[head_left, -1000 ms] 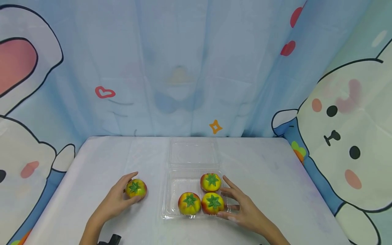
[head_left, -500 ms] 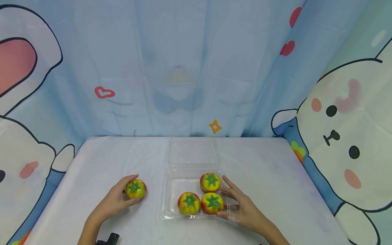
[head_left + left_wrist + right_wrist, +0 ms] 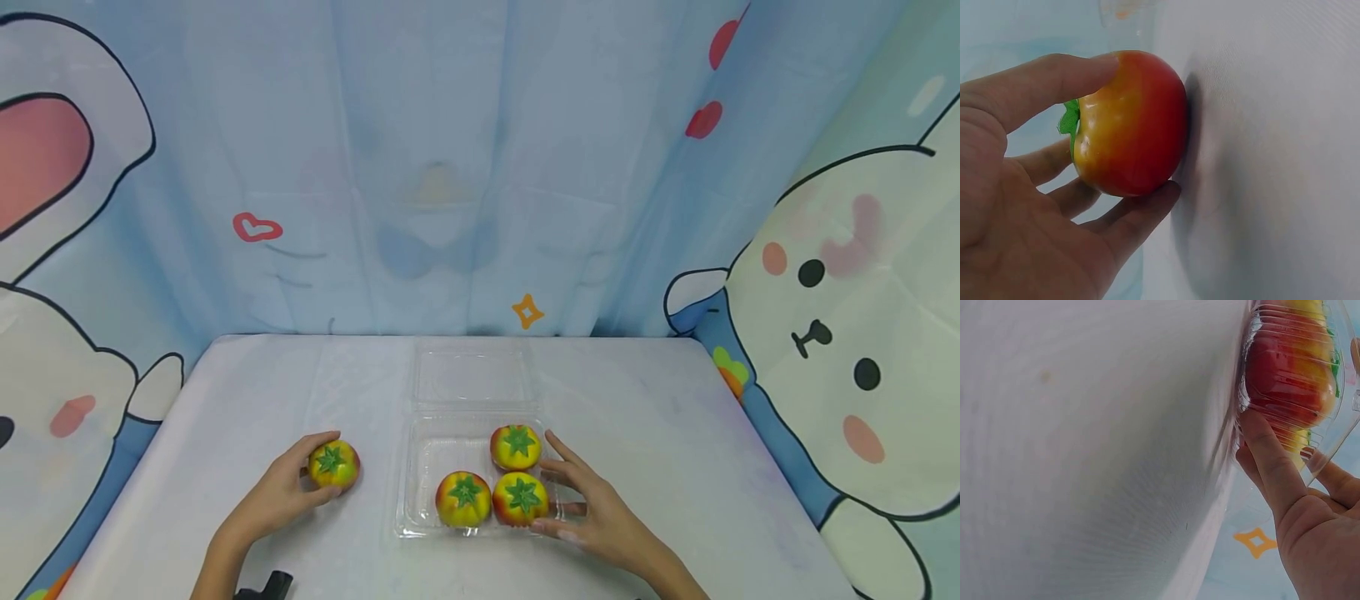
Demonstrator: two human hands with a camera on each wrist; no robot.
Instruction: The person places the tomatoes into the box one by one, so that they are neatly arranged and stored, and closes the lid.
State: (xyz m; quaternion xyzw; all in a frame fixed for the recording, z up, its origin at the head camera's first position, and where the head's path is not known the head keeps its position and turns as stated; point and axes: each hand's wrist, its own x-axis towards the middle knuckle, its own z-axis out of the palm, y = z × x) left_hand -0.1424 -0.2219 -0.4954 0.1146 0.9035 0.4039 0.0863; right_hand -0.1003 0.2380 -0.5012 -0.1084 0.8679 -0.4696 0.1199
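Observation:
In the head view, my left hand (image 3: 281,485) holds a red-and-yellow toy tomato (image 3: 334,464) with a green star-shaped leaf top. The left wrist view shows the thumb across one side of this tomato (image 3: 1138,125) and fingers round the other, close above or on the cloth. A clear plastic clamshell box (image 3: 420,475) stands mid-table with its lid raised open at the back. Three similar tomatoes sit inside: back right (image 3: 516,447), front right (image 3: 521,498) and front left (image 3: 463,498). My right hand (image 3: 600,512) rests against the box's right wall, fingers mostly straight.
A white cloth covers the table (image 3: 660,417). Behind it hangs a blue curtain (image 3: 420,125) printed with cartoon rabbits. Part of a black object (image 3: 266,586) shows at the bottom edge near my left wrist.
My left hand's fingers have settled slightly closer round the tomato. The tomato, the box and my right hand stay practically where they were.

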